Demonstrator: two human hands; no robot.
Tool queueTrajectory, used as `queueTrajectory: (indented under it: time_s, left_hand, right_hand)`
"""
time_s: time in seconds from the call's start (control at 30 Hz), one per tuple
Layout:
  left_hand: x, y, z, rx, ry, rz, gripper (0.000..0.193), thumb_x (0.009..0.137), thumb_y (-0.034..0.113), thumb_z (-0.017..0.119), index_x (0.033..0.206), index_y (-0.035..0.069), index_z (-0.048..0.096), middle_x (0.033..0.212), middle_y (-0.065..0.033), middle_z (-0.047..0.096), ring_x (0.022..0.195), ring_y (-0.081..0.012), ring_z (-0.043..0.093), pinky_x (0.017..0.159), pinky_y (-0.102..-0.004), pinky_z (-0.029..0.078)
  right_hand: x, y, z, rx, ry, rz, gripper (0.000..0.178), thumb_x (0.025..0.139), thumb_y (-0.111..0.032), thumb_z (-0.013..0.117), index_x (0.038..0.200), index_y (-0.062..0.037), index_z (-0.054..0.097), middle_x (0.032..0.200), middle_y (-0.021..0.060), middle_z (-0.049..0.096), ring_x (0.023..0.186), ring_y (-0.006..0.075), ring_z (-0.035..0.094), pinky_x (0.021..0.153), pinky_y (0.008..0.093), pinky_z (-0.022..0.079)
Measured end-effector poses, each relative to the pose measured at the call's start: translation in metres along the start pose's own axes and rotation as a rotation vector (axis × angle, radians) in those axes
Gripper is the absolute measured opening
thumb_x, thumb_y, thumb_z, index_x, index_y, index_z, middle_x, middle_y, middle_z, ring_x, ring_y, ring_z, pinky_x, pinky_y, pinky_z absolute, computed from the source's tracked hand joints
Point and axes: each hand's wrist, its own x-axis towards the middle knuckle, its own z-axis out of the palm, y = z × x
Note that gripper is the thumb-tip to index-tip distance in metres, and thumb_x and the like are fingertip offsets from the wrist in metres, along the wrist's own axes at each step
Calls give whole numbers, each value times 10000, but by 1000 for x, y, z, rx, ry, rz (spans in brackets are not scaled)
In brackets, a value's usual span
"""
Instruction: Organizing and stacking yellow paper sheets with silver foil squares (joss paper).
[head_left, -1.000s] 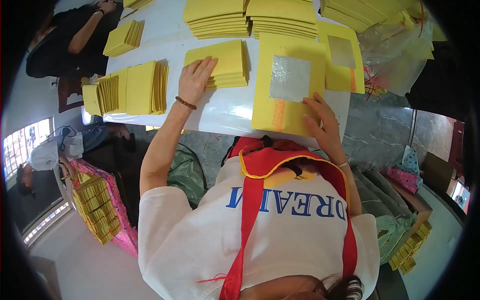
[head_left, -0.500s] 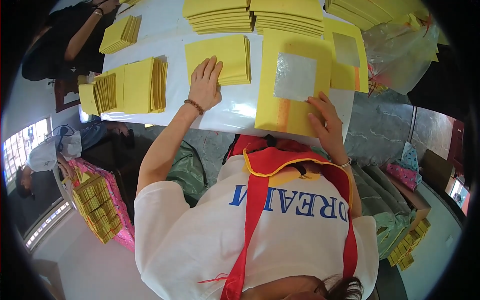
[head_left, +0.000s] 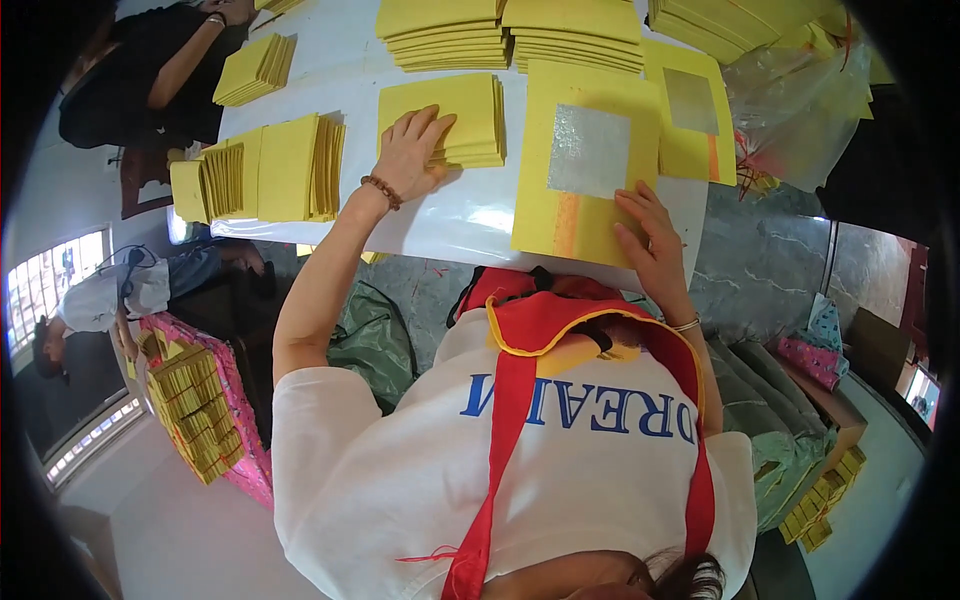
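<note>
My left hand (head_left: 410, 155) rests with its fingers apart on the near left part of a small stack of folded yellow paper (head_left: 470, 115). Under the spread fingers of my right hand (head_left: 655, 240) is the lower right edge of a large yellow paper sheet (head_left: 540, 215). This sheet bears a silver foil square and an orange stripe below it, and lies flat in front of me. Whether more sheets lie beneath it is hard to see. A similar foil sheet (head_left: 682, 145) lies behind it to the right, partly covered.
Tall folded-paper stacks (head_left: 445, 40) stand at the table's far side. At the left are a row of folded yellow papers (head_left: 285, 170) and a smaller bundle (head_left: 250, 75). A clear plastic bag (head_left: 795, 105) hangs at the right edge. Another person's arm (head_left: 185, 65) reaches in at far left.
My left hand has shifted slightly down and its fingers lean more to the right on the folded stack. The right hand stays at the sheet's edge. The view has turned a little.
</note>
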Motion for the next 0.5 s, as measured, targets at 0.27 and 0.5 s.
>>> queueTrajectory:
  time_s: [0.27, 0.5]
  left_hand:
    - [-3, 69, -29, -269, 77, 257, 523, 726, 200, 665, 1222, 129, 514, 1279, -150, 462, 1151, -328, 432, 941, -430, 353]
    - [-19, 135, -8, -118, 36, 483, 511, 741, 282, 667, 1190, 79, 528, 1192, -122, 506, 1073, -292, 470, 860, -408, 373]
  right_hand:
    - [-1, 4, -3, -2, -49, -10, 345, 836, -56, 581, 1179, -33, 565, 1262, 103, 533, 1304, 285, 360, 1054, 370, 301]
    - [1, 5, -2, 12, -26, -28, 338, 825, -64, 596, 1162, -42, 578, 1231, 101, 556, 1285, 300, 382, 1036, 378, 321]
